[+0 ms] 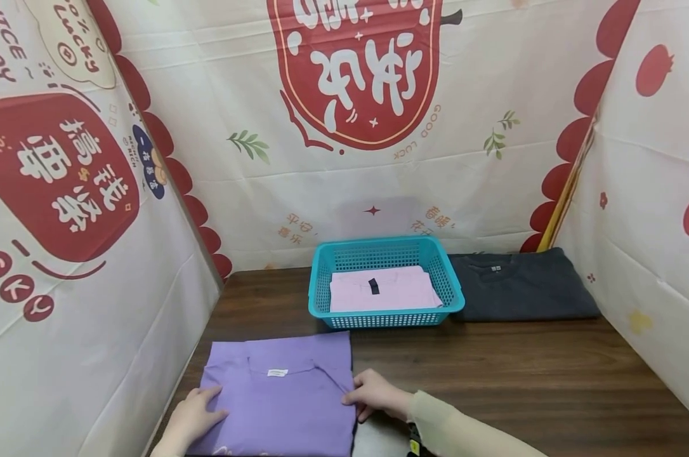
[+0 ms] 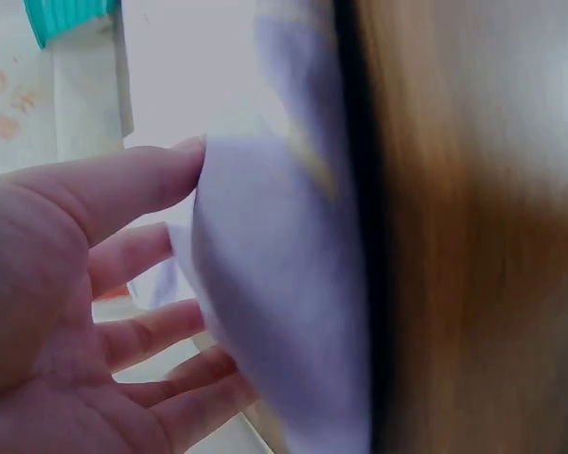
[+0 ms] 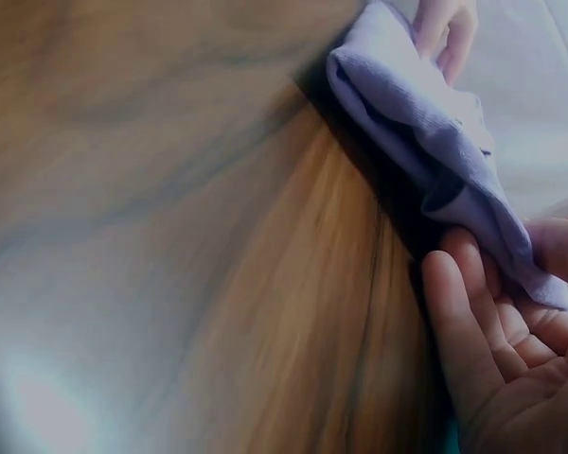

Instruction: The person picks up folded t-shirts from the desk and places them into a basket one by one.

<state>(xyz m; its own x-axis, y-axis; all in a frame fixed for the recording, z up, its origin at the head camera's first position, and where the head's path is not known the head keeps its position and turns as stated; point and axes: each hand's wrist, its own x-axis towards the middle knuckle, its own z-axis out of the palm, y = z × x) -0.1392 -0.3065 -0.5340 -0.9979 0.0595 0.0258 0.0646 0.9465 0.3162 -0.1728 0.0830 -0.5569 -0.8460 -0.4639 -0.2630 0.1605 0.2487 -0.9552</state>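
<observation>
A folded purple shirt point(image 1: 282, 409) lies on the near left part of the table, its white neck label facing up. At the shirt's left edge, my left hand point(image 1: 191, 416) holds the cloth. The left wrist view shows the thumb point(image 2: 142, 184) on top of the fabric and the other fingers reaching under its edge. My right hand point(image 1: 379, 395) pinches the right edge of the shirt below the collar. In the right wrist view, the layered purple cloth point(image 3: 435, 132) runs between thumb and fingers, with the left hand point(image 3: 447, 33) at its far end.
Behind the shirt stands a teal plastic basket point(image 1: 387, 320) holding a folded pink garment point(image 1: 398, 295). Beside it on the right lies a folded dark grey shirt point(image 1: 521, 292). Printed cloth walls point(image 1: 196, 114) enclose the brown wooden table point(image 1: 510, 368) at the back and sides.
</observation>
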